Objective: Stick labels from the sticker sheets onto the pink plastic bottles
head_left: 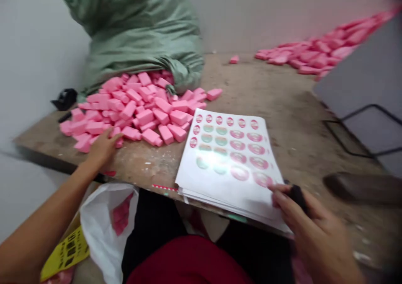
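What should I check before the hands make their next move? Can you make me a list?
1. Left hand at the front of the pile of pink pieces: ok.
2. Left fingers gripping one piece firmly: cannot tell, too blurred.
3. Right hand at the corner of the top sticker sheet: ok.
4. Paper stack well back from the table edge: not ok, it lies right at the edge.
5. What the dark thing at the right fingers is: cannot tell.
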{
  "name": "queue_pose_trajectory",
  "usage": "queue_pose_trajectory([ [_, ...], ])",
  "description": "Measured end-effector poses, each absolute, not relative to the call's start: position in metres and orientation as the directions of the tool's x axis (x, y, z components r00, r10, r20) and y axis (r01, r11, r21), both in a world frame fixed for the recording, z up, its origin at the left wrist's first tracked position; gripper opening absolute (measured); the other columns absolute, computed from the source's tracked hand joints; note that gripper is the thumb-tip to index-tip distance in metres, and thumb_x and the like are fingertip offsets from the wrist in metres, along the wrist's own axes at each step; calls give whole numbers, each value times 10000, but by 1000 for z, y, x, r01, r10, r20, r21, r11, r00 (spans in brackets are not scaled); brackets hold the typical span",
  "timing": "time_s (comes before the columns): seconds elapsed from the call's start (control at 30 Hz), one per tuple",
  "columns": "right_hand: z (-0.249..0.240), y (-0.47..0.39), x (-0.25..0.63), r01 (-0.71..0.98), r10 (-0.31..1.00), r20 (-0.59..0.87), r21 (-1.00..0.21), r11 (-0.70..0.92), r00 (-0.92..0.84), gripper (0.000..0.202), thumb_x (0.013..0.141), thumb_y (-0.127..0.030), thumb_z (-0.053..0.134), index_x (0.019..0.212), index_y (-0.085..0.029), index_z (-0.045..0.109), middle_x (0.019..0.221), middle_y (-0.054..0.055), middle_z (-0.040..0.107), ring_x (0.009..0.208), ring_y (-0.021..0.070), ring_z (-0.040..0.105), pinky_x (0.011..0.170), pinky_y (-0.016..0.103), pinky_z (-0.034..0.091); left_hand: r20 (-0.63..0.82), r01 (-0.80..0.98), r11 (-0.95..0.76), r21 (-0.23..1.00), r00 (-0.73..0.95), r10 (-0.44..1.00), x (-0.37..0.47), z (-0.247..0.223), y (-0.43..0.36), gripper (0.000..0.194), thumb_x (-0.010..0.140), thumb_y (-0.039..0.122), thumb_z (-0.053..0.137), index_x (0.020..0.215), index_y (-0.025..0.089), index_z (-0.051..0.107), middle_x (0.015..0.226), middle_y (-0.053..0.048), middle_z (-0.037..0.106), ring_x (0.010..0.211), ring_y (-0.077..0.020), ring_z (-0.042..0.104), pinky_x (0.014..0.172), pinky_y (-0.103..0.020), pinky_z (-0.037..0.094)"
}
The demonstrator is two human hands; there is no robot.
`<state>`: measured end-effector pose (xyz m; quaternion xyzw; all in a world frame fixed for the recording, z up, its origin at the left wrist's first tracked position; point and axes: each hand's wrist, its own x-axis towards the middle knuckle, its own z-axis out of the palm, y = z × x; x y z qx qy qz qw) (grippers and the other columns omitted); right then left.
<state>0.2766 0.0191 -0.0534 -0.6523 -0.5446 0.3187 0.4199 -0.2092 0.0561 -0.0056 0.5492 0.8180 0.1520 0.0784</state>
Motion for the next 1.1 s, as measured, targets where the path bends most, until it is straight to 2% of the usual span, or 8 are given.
queue_pose_trajectory([
  [0.13,-41,30,273,449,982,23,-891,-64,187,276,793,-476,634,923,-241,700,770,21,685,769,217,654,720,325,493,64,876,388,287,-422,905,-208,-14,54,285,877,277,512,1082,124,637,1482,-189,452,1337,-380,447,1085,-589,346],
  [0.3,-29,35,238,505,998,66,-861,58,-3,300,826,-464,603,998,-228,676,860,41,726,785,212,673,693,303,499,114,750,552,365,-624,773,-209,-17,56,217,781,355,630,838,154,572,907,-103,590,1024,-383,583,977,-675,395],
  [0.4,-30,34,226,595,989,59,-793,127,-133,335,876,-490,576,1073,-241,682,824,32,737,705,207,665,636,300,493,166,633,559,535,-728,665,-209,-16,57,391,706,229,672,1062,144,534,902,-42,544,925,-285,584,1006,-630,410],
  [0.5,-36,34,227,687,964,100,-684,245,-245,330,914,-461,555,1108,-232,689,892,53,764,686,213,663,647,322,499,135,495,470,731,-779,612,-190,-11,50,595,724,151,613,1283,168,410,946,-15,570,769,-160,579,880,-444,543],
  [0.63,-42,37,236,717,896,162,-549,430,-414,286,957,-360,510,1089,-205,711,914,77,782,695,230,664,661,360,498,-218,-127,178,976,-577,787,-130,-2,39,319,722,175,657,1037,209,612,935,-7,684,771,-132,627,716,-248,577],
  [0.77,-40,37,243,702,878,131,-552,450,-460,208,939,-332,550,1002,-273,739,833,31,787,633,228,646,614,368,493,-475,-558,231,797,-343,810,-69,-3,42,251,699,133,648,927,233,675,865,-17,710,779,-172,662,650,-260,601],
  [0.93,-34,33,257,665,930,58,-683,303,-364,184,880,-396,605,923,-317,765,821,20,785,660,250,659,628,379,515,-577,-608,424,672,-71,813,-26,-17,54,372,726,163,679,1090,237,663,893,-26,705,760,-169,662,655,-274,589],
  [1.1,-50,40,293,664,976,77,-743,-80,204,369,831,-532,587,1006,-246,742,972,86,771,871,299,693,774,403,507,-466,-500,385,776,-42,884,-11,-21,55,553,596,172,845,1109,185,637,945,-28,708,716,-123,653,662,-217,566],
])
